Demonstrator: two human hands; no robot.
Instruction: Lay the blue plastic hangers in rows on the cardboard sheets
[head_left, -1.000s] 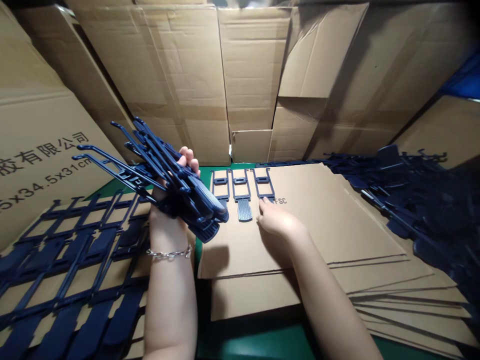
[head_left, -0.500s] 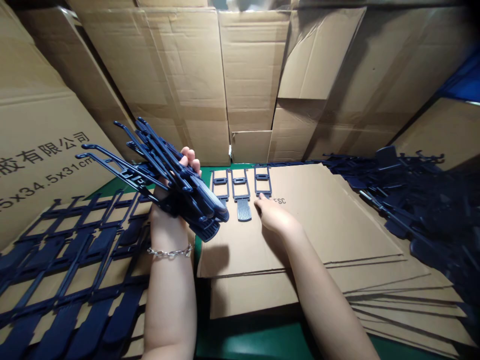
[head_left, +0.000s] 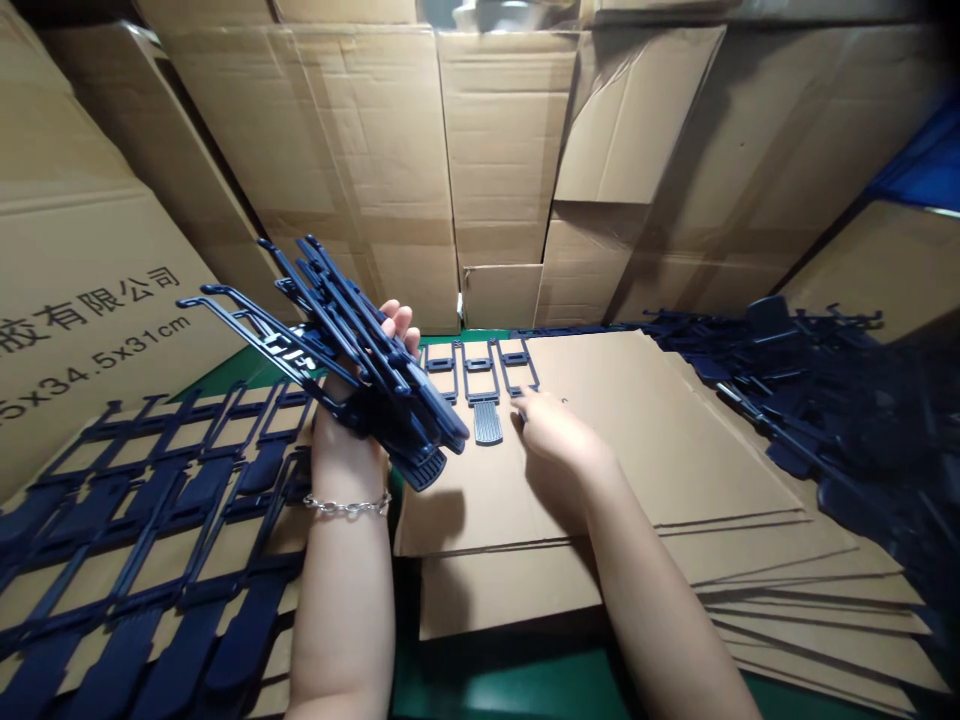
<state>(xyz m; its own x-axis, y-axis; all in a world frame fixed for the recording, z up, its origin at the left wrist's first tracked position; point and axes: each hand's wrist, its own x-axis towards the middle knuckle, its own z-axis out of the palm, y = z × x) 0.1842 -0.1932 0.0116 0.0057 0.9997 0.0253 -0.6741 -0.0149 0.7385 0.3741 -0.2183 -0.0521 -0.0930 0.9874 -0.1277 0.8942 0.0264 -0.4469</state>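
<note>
A bundle of several dark blue plastic frames (head_left: 367, 360) rests in my left hand (head_left: 401, 322), whose fingertips show behind it; the bundle hides the palm. Near the back of the top cardboard sheet (head_left: 637, 430), my right hand (head_left: 555, 428) has its fingers closed on the lower end of a blue frame (head_left: 519, 362), which lies slightly tilted. To its left lies a second frame (head_left: 487, 422) with its ribbed plate toward me. Beside that one is a third frame (head_left: 441, 362), its lower part hidden by the bundle.
Rows of blue frames (head_left: 157, 490) cover cardboard on the left. A heap of dark parts (head_left: 862, 420) lies at the right. Stacked cardboard sheets show their edges at the front right, over a green table (head_left: 502, 672). Large cartons (head_left: 375, 150) form a wall at the back.
My left hand and its bundle have moved slightly right. The frame at my right hand has turned from straight to tilted, its upper end shifting left.
</note>
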